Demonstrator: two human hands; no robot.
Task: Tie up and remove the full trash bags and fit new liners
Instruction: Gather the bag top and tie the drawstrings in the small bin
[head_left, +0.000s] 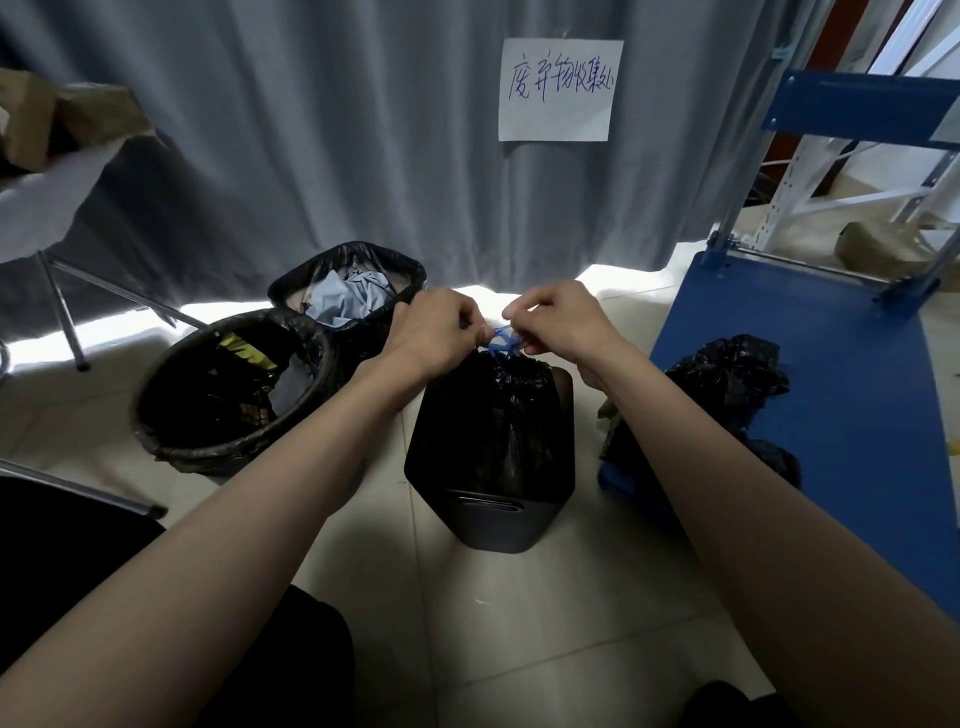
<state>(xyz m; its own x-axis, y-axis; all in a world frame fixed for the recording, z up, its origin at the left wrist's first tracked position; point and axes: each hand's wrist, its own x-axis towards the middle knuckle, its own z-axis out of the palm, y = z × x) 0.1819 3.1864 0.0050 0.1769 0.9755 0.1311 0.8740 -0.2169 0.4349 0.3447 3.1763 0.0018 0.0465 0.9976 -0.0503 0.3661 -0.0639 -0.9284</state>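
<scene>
Both hands, left hand (434, 332) and right hand (558, 322), pinch blue drawstrings (501, 340) between them, above a gathered black trash bag (498, 410) in its square bin (493, 514).

Measured from the square black bin (491, 457): above its mouth, the blue drawstring (501, 340) is mostly buried between the curled fingers of the left hand (434, 332) and right hand (563, 325), so any knot cannot be made out. The gathered black bag (506, 400) hides the bin's contents. Far left, a table (31, 208) is cut by the edge (likewise the blue cart (852, 374), right).
</scene>
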